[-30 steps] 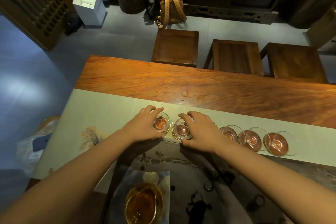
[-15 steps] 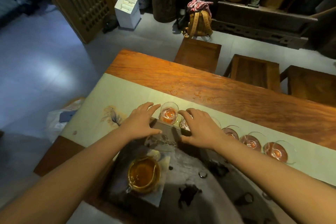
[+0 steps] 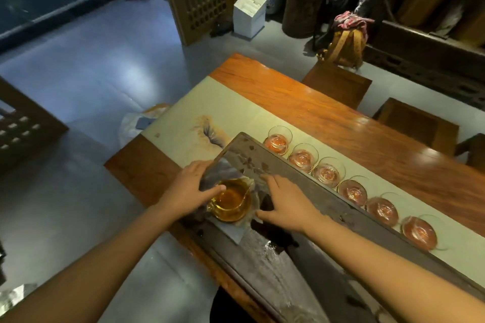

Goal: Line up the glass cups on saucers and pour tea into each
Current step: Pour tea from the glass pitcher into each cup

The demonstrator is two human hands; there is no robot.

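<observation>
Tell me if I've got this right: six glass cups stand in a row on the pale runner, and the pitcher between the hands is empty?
Not quite. The head view shows six glass cups on the pale runner, but the pitcher holds amber tea.

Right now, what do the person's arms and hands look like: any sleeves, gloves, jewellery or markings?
Both forearms are bare as far as the frame shows; no sleeve is in view. The left hand and right hand wear no gloves, and no watch, ring or bracelet shows.
</observation>
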